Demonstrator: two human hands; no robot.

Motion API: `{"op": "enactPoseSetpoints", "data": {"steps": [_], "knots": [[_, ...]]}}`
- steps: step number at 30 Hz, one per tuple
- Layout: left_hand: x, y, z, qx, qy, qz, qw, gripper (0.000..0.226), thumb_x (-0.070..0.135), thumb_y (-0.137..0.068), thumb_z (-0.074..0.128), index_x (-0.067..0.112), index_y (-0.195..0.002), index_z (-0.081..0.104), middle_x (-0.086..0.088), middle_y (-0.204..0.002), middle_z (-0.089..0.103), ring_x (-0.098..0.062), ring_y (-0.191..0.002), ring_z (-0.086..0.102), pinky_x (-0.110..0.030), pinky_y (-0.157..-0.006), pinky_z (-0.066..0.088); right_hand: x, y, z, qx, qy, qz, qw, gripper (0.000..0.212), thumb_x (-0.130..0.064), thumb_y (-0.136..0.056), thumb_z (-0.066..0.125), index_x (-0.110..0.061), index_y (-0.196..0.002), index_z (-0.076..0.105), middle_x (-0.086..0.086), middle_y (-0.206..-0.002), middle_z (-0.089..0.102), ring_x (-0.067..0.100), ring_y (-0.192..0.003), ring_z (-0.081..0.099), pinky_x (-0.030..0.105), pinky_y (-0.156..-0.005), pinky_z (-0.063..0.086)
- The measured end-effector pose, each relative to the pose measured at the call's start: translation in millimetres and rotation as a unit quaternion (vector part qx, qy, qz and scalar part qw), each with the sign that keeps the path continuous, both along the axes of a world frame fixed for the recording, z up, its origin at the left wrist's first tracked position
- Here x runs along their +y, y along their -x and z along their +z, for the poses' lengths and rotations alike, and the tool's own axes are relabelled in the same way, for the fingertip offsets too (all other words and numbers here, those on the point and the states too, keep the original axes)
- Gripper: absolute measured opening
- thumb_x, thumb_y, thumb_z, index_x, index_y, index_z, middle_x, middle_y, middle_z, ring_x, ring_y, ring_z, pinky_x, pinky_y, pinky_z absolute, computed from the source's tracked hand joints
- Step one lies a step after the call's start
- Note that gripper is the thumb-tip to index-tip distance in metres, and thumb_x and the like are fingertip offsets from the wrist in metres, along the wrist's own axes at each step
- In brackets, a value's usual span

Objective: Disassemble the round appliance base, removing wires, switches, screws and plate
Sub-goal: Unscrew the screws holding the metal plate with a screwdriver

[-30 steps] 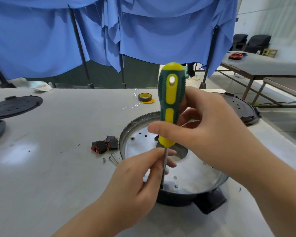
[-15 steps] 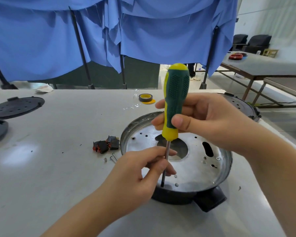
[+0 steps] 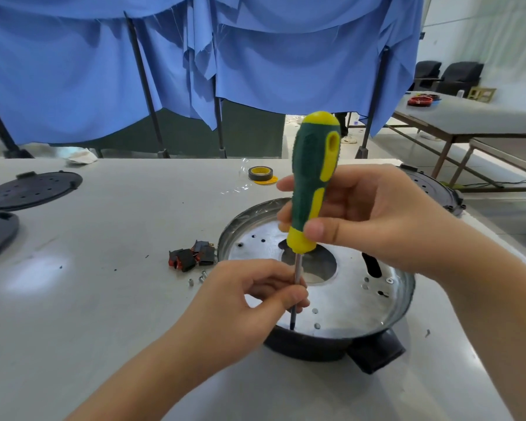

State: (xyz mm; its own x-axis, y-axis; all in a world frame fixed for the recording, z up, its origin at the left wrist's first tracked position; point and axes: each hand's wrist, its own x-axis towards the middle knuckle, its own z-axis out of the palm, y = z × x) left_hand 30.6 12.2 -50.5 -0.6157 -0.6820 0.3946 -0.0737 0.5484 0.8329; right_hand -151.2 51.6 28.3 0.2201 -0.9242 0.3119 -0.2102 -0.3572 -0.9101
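While the round appliance base [image 3: 313, 344] sits at the table's [image 3: 104, 299] near edge, we note the screwdriver [image 3: 312, 183] upright on a plate [image 3: 346, 299] screw. Right hand [image 3: 386, 220] grips the handle; left hand [image 3: 249, 302] pinches the shaft. We advise keeping the tip seated squarely while turning.

I am counting: one green-and-yellow-handled screwdriver [image 3: 313, 189] | one round metal appliance base [image 3: 356, 302] | three black perforated round plastic covers [image 3: 32, 189] | one black-and-yellow tape roll [image 3: 261, 173] | my two hands.
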Motion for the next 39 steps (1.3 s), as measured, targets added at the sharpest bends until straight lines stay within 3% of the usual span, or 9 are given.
{"op": "enactPoseSetpoints", "data": {"steps": [4,10,18,22,26,30,33,36,39], "knots": [[1.3,1.5,1.0,0.002,0.018,0.020,1.000,0.009,0.012,-0.080,0.074,0.021,-0.077,0.071,0.006,-0.072,0.074,-0.010,-0.066,0.071,-0.022,-0.067,0.056,1.5,-1.1,-0.2,0.009,-0.027,0.032,0.999,0.043,-0.007,-0.080,0.065,-0.012,-0.122,0.057,0.008,-0.107,0.072,0.018,-0.102,0.069,0.026,-0.082,0.054],[0.8,3.8,-2.6,0.003,0.037,0.057,0.998,0.015,0.030,-0.072,0.077,0.023,-0.075,0.064,0.007,-0.066,0.068,-0.012,-0.061,0.065,-0.025,-0.062,0.054,-1.7,-7.5,-2.8,0.026,0.016,-0.055,0.998,0.046,-0.019,-0.063,0.080,-0.011,-0.106,0.067,0.018,-0.091,0.070,0.018,-0.080,0.068,0.039,-0.079,0.059],[3.0,-0.9,-0.4,-0.022,0.034,-0.003,0.999,0.017,0.017,-0.085,0.062,0.027,-0.097,0.068,0.016,-0.087,0.074,-0.005,-0.081,0.071,-0.017,-0.076,0.054,1.8,-1.5,-1.0,0.002,-0.036,0.064,0.997,0.046,0.002,-0.086,0.055,-0.008,-0.131,0.049,0.011,-0.120,0.067,0.020,-0.112,0.064,0.030,-0.089,0.053],[1.5,1.3,-1.9,-0.002,0.034,0.041,0.999,0.008,0.023,-0.074,0.074,0.028,-0.080,0.071,0.012,-0.073,0.073,-0.007,-0.066,0.069,-0.017,-0.067,0.054,-0.2,-5.4,-1.1,0.051,-0.011,-0.018,0.998,0.052,-0.022,-0.070,0.078,-0.020,-0.119,0.061,-0.004,-0.101,0.071,0.013,-0.098,0.068,0.029,-0.086,0.055],[0.6,4.0,-4.3,0.006,0.045,0.072,0.996,0.019,0.033,-0.066,0.080,0.026,-0.079,0.067,0.011,-0.067,0.069,-0.009,-0.061,0.065,-0.018,-0.062,0.053,-2.3,-6.1,-1.7,0.017,0.010,-0.046,0.999,0.055,-0.018,-0.061,0.080,-0.012,-0.112,0.061,0.009,-0.090,0.072,0.028,-0.086,0.071,0.039,-0.079,0.059],[3.0,1.9,-4.1,-0.007,0.046,0.025,0.999,0.014,0.026,-0.080,0.070,0.031,-0.093,0.068,0.015,-0.081,0.073,-0.007,-0.076,0.070,-0.017,-0.072,0.053,3.8,-1.9,3.5,-0.016,-0.033,0.054,0.998,0.050,0.003,-0.080,0.065,-0.006,-0.127,0.050,0.015,-0.108,0.071,0.025,-0.102,0.069,0.030,-0.081,0.056],[4.4,0.4,-3.8,0.004,0.040,0.016,0.999,0.018,0.016,-0.083,0.067,0.029,-0.095,0.069,0.015,-0.083,0.075,-0.005,-0.078,0.072,-0.016,-0.075,0.054,5.4,-4.2,2.9,0.014,-0.037,0.043,0.998,0.048,-0.003,-0.085,0.060,-0.008,-0.131,0.047,0.010,-0.118,0.068,0.019,-0.110,0.065,0.031,-0.089,0.054],[3.4,2.6,-4.4,0.014,0.040,0.056,0.998,0.011,0.025,-0.072,0.076,0.027,-0.081,0.069,0.013,-0.071,0.072,-0.006,-0.065,0.070,-0.017,-0.067,0.054,4.6,-12.6,1.6,0.091,0.002,-0.045,0.995,0.055,-0.029,-0.070,0.075,-0.019,-0.121,0.058,-0.005,-0.101,0.069,0.011,-0.097,0.067,0.031,-0.088,0.055],[2.0,3.9,-5.0,0.015,0.049,0.084,0.995,0.025,0.041,-0.064,0.079,0.026,-0.076,0.064,0.012,-0.066,0.068,-0.008,-0.061,0.066,-0.019,-0.063,0.054,3.7,-15.5,1.7,0.086,0.035,-0.077,0.993,0.044,-0.022,-0.067,0.080,-0.017,-0.108,0.065,0.003,-0.088,0.069,0.017,-0.077,0.068,0.033,-0.077,0.059]]}}
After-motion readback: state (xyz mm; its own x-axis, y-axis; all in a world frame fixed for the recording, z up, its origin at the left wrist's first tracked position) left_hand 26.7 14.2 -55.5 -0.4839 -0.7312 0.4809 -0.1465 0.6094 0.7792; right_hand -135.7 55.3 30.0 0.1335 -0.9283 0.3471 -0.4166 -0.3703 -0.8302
